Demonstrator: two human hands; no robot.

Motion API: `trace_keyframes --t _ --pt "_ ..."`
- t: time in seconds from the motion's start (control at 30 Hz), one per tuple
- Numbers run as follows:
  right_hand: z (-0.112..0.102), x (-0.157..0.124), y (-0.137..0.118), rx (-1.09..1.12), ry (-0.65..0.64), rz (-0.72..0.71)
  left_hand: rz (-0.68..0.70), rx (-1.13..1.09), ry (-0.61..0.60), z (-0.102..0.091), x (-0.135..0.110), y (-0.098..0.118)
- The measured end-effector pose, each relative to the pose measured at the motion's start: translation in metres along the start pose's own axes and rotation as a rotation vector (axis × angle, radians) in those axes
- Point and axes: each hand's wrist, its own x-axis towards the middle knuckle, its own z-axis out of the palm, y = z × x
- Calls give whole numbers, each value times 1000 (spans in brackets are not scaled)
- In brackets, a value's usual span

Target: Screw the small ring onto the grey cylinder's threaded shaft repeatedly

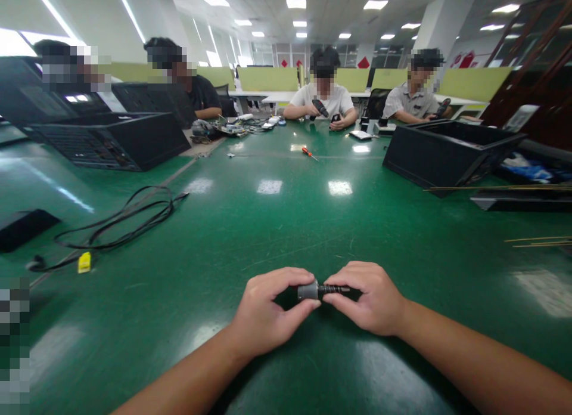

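Note:
Close above the green tabletop, my two hands hold a small hole saw [308,291] lying level between them. It has a grey metal cup on the left and a dark, thin shaft, apparently with a coil around it, pointing right. My left hand [272,307] is closed on the cup, thumb below and fingers above. Thumb and fingertips of my right hand [369,299] pinch the shaft just right of the cup. The shaft's tip shows between the right thumb and fingers.
An orange-handled screwdriver [307,152] lies farther off. Black cable [120,224] loops at left, near a yellow tag [84,262]. Black computer cases stand left [120,141] and right [447,149]. Across the table, a person holds a power drill [320,108]; other people sit nearby.

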Motion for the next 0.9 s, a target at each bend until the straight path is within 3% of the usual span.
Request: trace_keyframes --t 0.9 --pt "1 -1 1 -2 15 24 -17 14 -3 -2 0 -4"
